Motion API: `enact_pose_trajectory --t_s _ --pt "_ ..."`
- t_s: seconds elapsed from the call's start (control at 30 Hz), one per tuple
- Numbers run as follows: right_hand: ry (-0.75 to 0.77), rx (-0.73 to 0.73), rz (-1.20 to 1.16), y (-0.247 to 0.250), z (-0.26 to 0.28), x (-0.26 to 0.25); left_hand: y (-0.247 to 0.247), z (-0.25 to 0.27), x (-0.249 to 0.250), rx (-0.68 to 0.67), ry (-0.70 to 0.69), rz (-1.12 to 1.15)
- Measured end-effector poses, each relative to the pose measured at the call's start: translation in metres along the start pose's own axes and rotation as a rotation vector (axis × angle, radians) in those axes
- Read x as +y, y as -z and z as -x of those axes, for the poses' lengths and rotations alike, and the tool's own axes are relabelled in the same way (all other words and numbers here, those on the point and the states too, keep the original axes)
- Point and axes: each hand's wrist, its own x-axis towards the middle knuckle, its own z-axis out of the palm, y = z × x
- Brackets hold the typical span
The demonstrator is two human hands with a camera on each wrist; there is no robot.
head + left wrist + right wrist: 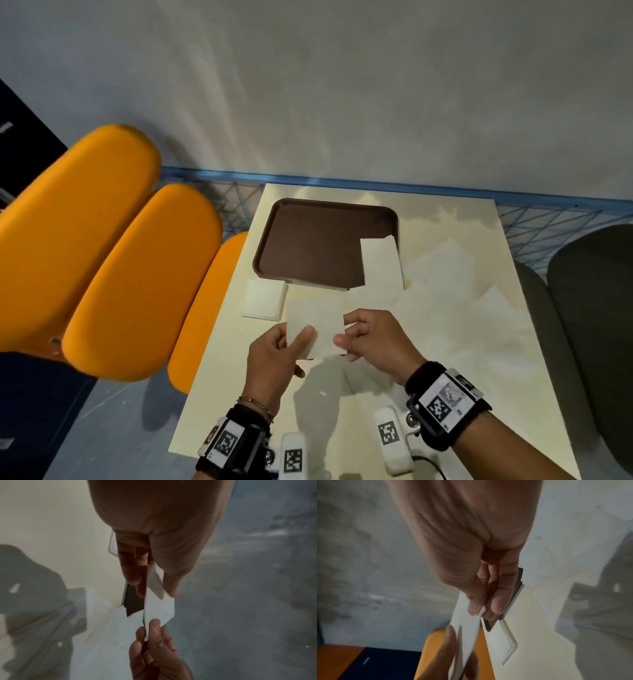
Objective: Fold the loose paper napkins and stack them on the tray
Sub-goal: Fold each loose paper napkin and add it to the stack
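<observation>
Left hand [274, 356]: thumb laid flat across the face of a folded paper napkin [315, 329], remaining fingers curled behind it, pinching the napkin's left edge; held above the table, clear of the surface.

Right hand [373, 337]: thumb and forefinger closed in a tight pinch on the same napkin's right edge, other fingers curled under. In the right wrist view the thumb and fingers [496, 604] meet on the paper with no gap.

Folded paper napkin: white, thin, matte, roughly square, with a soft crease; the left wrist view shows it edge-on as layered sheets stretched between the two hands.

Tray [308, 240]: dark brown plastic, rectangular with rounded corners and a raised rim, on the far half of the table, beyond the held napkin.

Napkin on tray [382, 263]: white, folded to a rectangle, lying on the tray's near right corner and overhanging the rim toward the table.

Loose napkins [455, 274]: white unfolded sheets spread on the table right of the tray, overlapping, corners raised.

Napkin stack [263, 299]: cream, square, several layers thick, on the table touching the tray's near left corner.

Table [342, 394]: cream, smooth, glossy, rectangular.

Surroundings: orange padded seats [137, 274] left of the table, dark grey seat [589, 308] right, grey wall [342, 85] behind.
</observation>
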Motion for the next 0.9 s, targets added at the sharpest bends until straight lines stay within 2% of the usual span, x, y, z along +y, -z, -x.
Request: enact_pose_trajectory --t_s 0.07,0.27,0.37,0.57,0.9 --pt "-0.022 -0.009 0.018 -0.016 -0.016 0.0 0.015 -0.013 -0.009 0.005 0.016 -0.068" --pt "-0.093 -0.153 0.188 -0.081 -0.087 0.002 0.068 -0.093 -0.034 0.102 0.107 -0.076" --pt "-0.145 -0.125 0.233 -0.105 -0.123 0.002 0.081 -0.133 -0.046 0.132 0.136 -0.074" --pt "-0.285 -0.034 0.165 -0.135 -0.179 0.002 0.095 -0.197 -0.069 0.166 0.07 -0.288" --pt "-0.33 0.08 0.261 -0.154 -0.208 0.031 0.099 -0.236 -0.081 0.127 0.04 -0.481"
